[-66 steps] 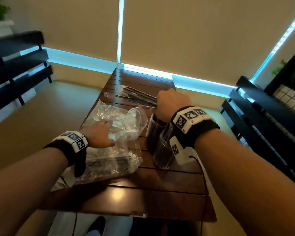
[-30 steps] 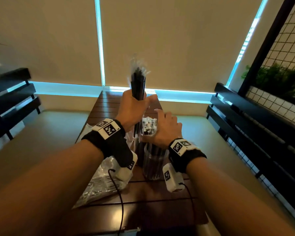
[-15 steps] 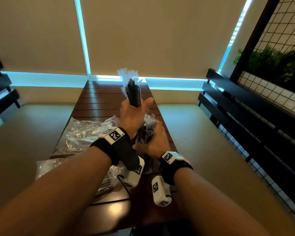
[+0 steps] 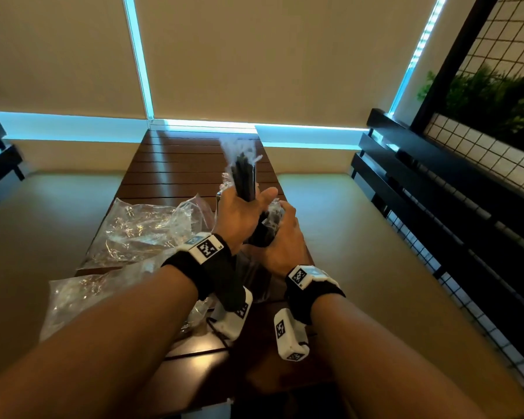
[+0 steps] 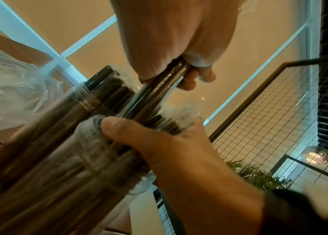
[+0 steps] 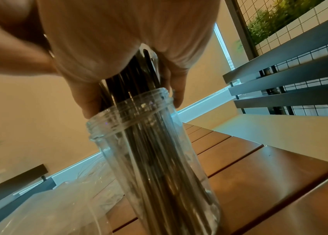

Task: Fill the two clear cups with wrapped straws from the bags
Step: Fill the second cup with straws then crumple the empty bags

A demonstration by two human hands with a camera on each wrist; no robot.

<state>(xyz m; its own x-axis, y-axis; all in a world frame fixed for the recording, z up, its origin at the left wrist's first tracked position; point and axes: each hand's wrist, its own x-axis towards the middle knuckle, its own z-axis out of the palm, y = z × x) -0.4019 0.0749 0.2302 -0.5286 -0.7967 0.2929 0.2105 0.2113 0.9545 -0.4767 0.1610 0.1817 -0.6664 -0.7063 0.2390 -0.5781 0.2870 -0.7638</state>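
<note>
My left hand (image 4: 242, 214) grips a bundle of black wrapped straws (image 4: 245, 176) upright, its lower end going down into the near clear cup (image 5: 68, 174). My right hand (image 4: 282, 240) is wrapped round the straws standing in that cup, just above its threaded rim (image 6: 131, 109). From the left wrist, the left hand (image 5: 179, 39) holds the bundle (image 5: 155, 92) above the right hand (image 5: 169, 151), whose thumb lies on the rim. A second cup (image 5: 38, 119) behind it is packed with straws. The right wrist view shows the cup (image 6: 159, 159) standing on the table.
Two crumpled clear plastic bags (image 4: 139, 231) (image 4: 82, 294) lie on the left of the narrow wooden slatted table (image 4: 179, 164). A black bench (image 4: 436, 192) and a wire grid with plants stand to the right. The floor drops away on both sides of the table.
Two seconds ago the left hand lay on a bag and the right hand held the straws. Now the left hand holds the bundle upright, lower and closer to the right hand at the cup.
</note>
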